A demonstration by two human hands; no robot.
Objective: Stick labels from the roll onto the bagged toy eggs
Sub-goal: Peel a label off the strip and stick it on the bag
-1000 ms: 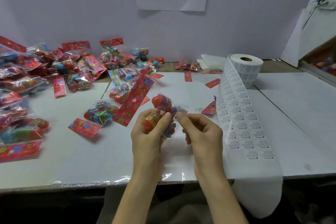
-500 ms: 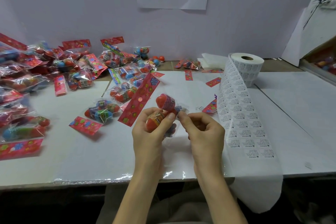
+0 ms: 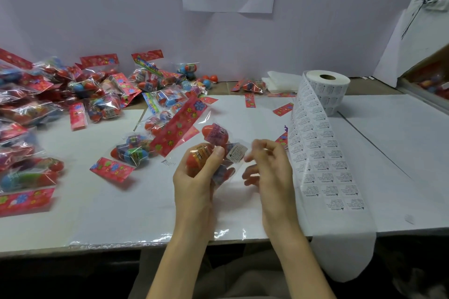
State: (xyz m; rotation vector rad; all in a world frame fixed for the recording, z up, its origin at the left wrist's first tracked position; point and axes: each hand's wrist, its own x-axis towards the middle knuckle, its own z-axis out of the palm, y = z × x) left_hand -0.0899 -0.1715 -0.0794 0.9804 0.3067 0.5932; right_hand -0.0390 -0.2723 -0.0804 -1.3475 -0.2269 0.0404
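Head view. A bag (image 3: 216,135) of toy eggs is being held just above the worktop (image 3: 121,201) by the left hand (image 3: 194,177). The thumb is being pressed on an orange egg and the fingers are being wrapped round the underside, so this hand is clamped on the bag.

A white label (image 3: 237,153) is sitting on the bag's clear film, just right of the thumb. The right hand (image 3: 269,167) is being held just beside the label, fingers loosely curled and apart, nothing gripped. It is blurred, so fingertip contact with the label cannot be told.

The roll (image 3: 326,85) is standing at the back right. Its strip (image 3: 315,158) is being run forward past the right hand and over the worktop's front edge. A pile (image 3: 73,94) of more bags is lying at the left.

The label is judged as placed, with the pressing-down being finished. For a good result:
- The film is best being pulled taut by the left hand, so no wrinkle is being trapped.
- The label is best being rubbed from its middle outward, corners included.
- It is best being seated on flat film, not over an egg's curve, where an edge is likely to lift.
- The print is best being left uncovered and readable.

The next label is being offered by the strip, just right of the free hand.
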